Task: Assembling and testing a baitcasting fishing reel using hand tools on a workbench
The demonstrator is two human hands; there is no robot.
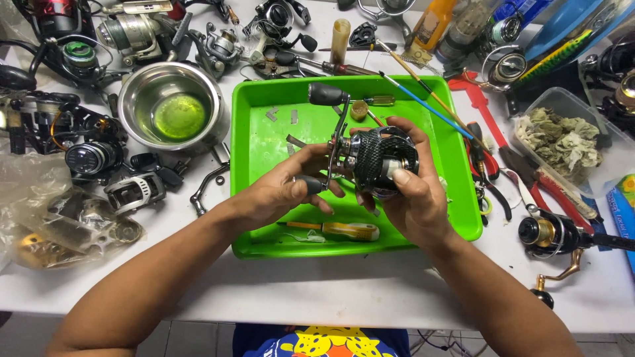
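Observation:
Over the green plastic tray [264,244] I hold a black baitcasting fishing reel [380,158] with a carbon-weave side. My right hand [413,192] wraps around the reel's body, thumb on its pale spool end. My left hand [284,188] grips the lower knob of the reel's crank handle [334,139]; the handle's upper black knob points toward the tray's far edge. A yellow-handled screwdriver [340,230] lies in the tray below my hands. Small metal bits and a second screwdriver [377,101] rest in the tray's far part.
A steel bowl [173,106] with greenish liquid stands left of the tray. Spinning reels and reel parts crowd the far left and back. Red-handled pliers [522,165], brushes, a clear tub of rags [565,139] and a gold-black reel [549,235] lie right.

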